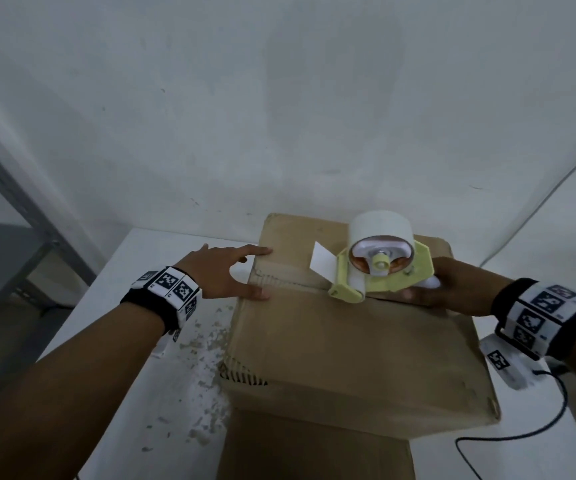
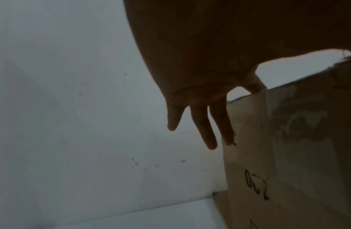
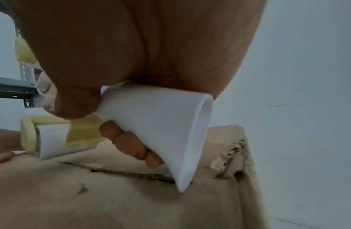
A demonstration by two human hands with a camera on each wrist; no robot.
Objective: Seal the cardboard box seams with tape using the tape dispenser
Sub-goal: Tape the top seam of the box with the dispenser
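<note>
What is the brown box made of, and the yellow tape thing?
The box looks like corrugated cardboard: matte brown, with wavy ridges showing at its torn edges. The tape dispenser looks like hard plastic, pale yellow and smooth, with a white handle that is probably plastic too.

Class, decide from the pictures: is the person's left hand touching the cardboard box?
Touching. In the head view the left hand lays its index finger and thumb on the cardboard box at its left edge; the left wrist view shows a finger against the box side.
</note>
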